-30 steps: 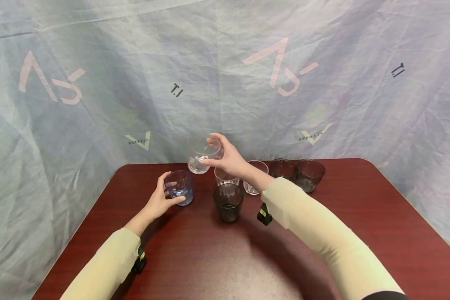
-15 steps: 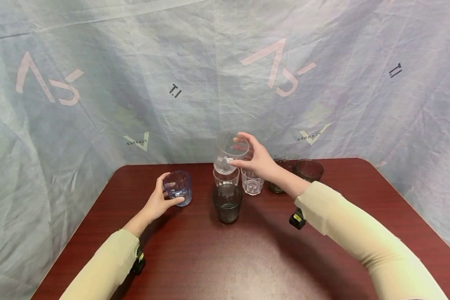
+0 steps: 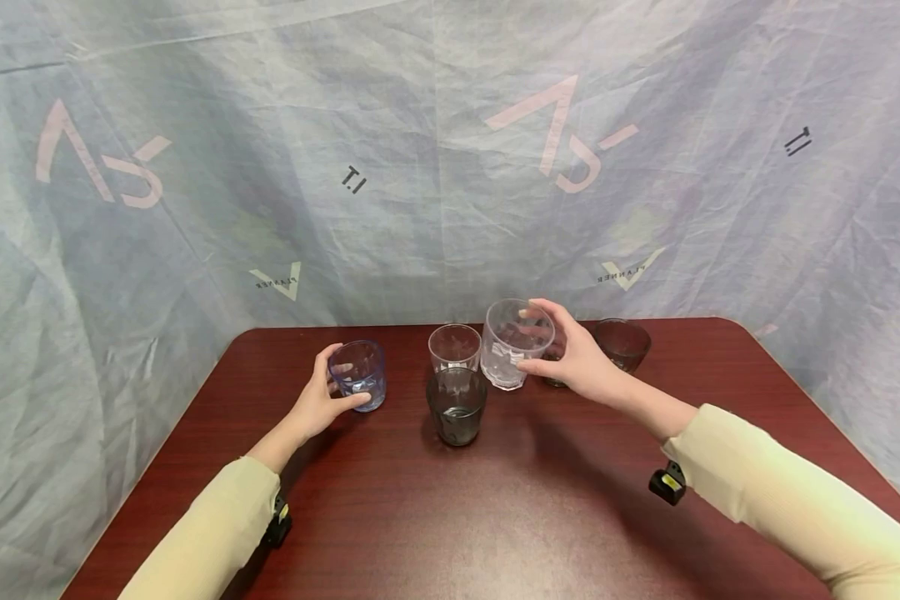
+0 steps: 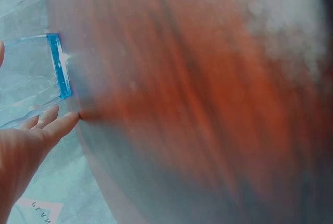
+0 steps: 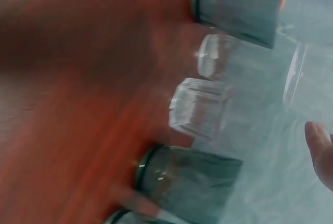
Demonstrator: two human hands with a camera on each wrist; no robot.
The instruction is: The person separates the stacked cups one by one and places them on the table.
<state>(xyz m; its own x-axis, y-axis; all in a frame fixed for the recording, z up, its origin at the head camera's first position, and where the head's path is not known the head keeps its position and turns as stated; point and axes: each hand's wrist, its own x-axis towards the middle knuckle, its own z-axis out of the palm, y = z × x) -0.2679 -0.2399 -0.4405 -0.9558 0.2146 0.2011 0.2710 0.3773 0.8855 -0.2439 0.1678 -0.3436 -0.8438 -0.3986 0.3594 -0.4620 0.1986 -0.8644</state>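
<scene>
My left hand holds a blue-tinted glass upright at the left of the table, thumb in front and fingers behind. With thumb and fingers, my right hand grips a plain clear glass by its side. In the head view that glass overlaps a faceted clear glass; the right wrist view shows a gap between the held glass and the faceted glass on the table. Left of it is another clear glass, partly hidden by a smoky grey glass in front.
A dark glass stands at the back right, partly behind the right hand. Another dark glass beside it is mostly hidden in the head view. A printed grey cloth hangs behind the reddish-brown table.
My right hand has carried the plain clear glass rightward, past the middle clear glass, and lower over the faceted one. My left hand and the blue glass have stayed put.
</scene>
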